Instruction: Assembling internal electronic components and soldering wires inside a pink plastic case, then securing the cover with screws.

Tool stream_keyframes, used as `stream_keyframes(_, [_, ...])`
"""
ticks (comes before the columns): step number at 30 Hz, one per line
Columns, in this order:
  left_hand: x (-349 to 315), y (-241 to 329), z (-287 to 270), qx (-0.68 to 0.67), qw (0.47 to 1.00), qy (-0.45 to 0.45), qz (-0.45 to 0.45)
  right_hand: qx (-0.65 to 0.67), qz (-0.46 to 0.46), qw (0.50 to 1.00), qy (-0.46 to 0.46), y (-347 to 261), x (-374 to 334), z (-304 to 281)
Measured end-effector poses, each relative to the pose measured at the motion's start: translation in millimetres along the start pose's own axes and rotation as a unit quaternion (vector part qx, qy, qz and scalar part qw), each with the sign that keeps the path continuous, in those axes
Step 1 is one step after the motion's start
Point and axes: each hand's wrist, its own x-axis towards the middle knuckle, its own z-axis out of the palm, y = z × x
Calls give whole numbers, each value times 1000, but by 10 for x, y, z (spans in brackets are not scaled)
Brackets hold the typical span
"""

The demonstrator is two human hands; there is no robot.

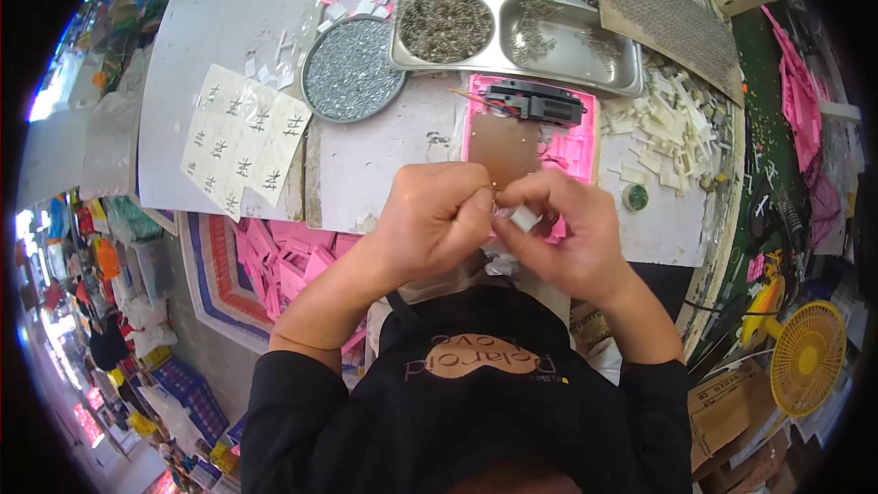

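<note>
Here I see right hand [578,230] pinching white piece [524,218] | left hand [437,218] clenched, contents unclear | close, probably for steadiness

Allows hand passage on the left over tabletop [380,165], between paper sheet [245,133] and pink case [574,160]; ends at round grey dish [352,69] and compartmented metal tray [569,48] on the far side. Narrows over the case beside raised black mechanism [540,102]. Is blocked at the case's near side by left hand [434,220] and right hand [576,229], set close together. Meets small green jar [635,197] and heap of white parts [677,133] on the right; reopens between jar and tabletop's near edge
</note>
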Motion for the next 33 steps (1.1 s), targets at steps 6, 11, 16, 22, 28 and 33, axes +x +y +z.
stream_keyframes(6, [-106,51,93,-7,995,97,6,59,104,992,36,-91,-121,92])
stream_keyframes(11, [-223,182,64,-293,927,-20,-231,116,4,973,200,-78,-111,-115])
stream_keyframes(16, [-220,174,194,-332,921,-40,-200,96,-44,990,92,6,-190,-100])
stream_keyframes(22, [-119,206,86,-285,882,-268,-262,-45,-49,991,-114,-41,-316,-491])
stream_keyframes(28, [395,209,118,-185,928,-283,-157,68,39,990,-113,65,-652,-798])
stream_keyframes(33, [691,-192,539,238,950,-147,140,185,106,977,-6,152,-874,-887])
